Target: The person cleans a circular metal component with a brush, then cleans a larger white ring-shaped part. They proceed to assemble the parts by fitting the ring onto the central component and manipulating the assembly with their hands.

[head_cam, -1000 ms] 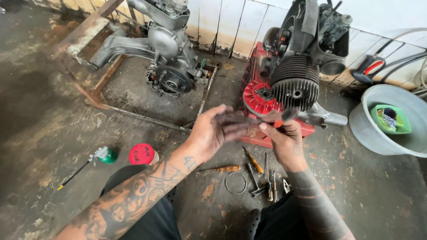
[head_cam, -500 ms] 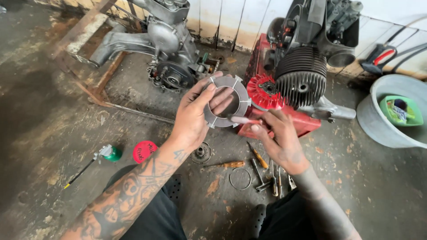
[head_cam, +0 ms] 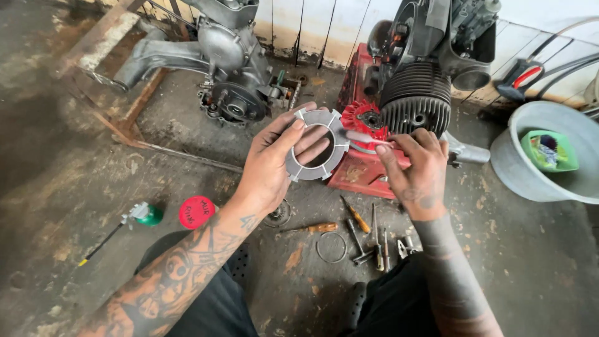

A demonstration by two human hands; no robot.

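Observation:
My left hand [head_cam: 274,163] holds up a flat grey metal ring plate [head_cam: 319,145] with notched edges, its fingers showing through the hole. My right hand [head_cam: 417,168] pinches a thin whitish stick-like tool [head_cam: 368,136] whose tip touches the ring's right edge. Behind both stands a small engine with a black finned cylinder [head_cam: 417,105] and a red fan wheel [head_cam: 365,122], resting on a red box [head_cam: 365,171].
A second grey engine case [head_cam: 228,62] sits on a rusty frame at the back left. Screwdrivers and small tools [head_cam: 368,234], a wire ring [head_cam: 331,248], a red lid [head_cam: 196,212] and a green can [head_cam: 148,215] lie on the dirty floor. A grey basin [head_cam: 549,156] stands right.
My left hand has lifted the grey ring plate from low by the red wheel up into full view. My right hand has brought the thin tool to its edge.

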